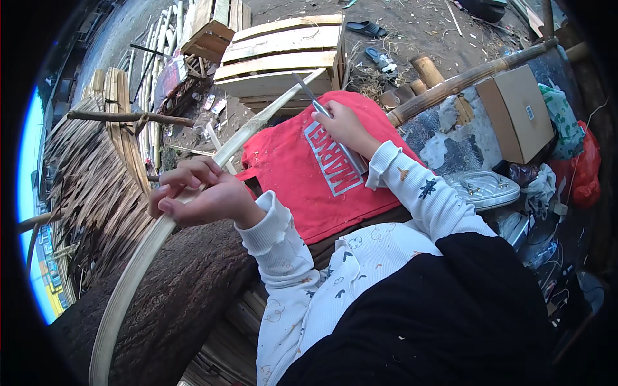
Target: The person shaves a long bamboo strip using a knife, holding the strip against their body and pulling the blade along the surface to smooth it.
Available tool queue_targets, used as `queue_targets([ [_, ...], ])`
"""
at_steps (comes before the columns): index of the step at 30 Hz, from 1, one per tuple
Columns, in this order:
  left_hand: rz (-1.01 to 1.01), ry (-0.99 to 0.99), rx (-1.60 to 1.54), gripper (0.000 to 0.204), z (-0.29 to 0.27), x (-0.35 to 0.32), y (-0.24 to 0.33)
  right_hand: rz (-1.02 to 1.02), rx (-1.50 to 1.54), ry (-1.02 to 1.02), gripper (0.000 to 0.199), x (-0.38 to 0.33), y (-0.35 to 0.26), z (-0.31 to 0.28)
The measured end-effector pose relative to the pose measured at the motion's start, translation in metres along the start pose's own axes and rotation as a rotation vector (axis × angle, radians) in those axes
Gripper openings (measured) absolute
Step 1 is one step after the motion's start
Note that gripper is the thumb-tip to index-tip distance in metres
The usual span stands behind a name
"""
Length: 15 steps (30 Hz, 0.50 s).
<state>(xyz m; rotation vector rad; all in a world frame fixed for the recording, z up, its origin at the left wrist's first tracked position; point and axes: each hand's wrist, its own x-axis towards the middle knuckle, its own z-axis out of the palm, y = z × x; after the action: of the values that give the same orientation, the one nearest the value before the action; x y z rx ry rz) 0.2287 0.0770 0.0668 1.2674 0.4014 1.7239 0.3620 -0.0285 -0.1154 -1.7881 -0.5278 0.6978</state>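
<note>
A long, pale bamboo strip (136, 278) runs slantwise from the lower left up to the wooden crate at the top. My left hand (205, 194) has its fingers curled around the middle of this strip. In my right hand (344, 127) is a knife (304, 87), its narrow grey blade pointing up and left, close to the far end of the strip. From here I cannot tell whether blade and strip touch. Beneath both hands a red cloth (277, 154) with a white printed block covers my lap.
A slatted wooden crate (283, 48) stands ahead. Dry thatch (96, 174) hangs at left, past a dark log (174, 289). On the right are a bamboo pole (476, 76), a cardboard box (515, 116), a silver metal case (484, 188) and a red plastic bag (584, 170). Sandals (367, 29) lie beyond.
</note>
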Motion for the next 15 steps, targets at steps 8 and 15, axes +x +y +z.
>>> queue_targets([
  [8, 0.045, -0.069, -0.122, 0.020, -0.017, 0.005, -0.009, 0.301, 0.729, -0.401, 0.036, -0.042, -0.060, -0.005],
  [15, -0.111, -0.853, -0.486, 0.044, -0.039, 0.029, -0.024, 0.221, 0.387, -0.331, 0.040, -0.057, -0.064, 0.007],
])
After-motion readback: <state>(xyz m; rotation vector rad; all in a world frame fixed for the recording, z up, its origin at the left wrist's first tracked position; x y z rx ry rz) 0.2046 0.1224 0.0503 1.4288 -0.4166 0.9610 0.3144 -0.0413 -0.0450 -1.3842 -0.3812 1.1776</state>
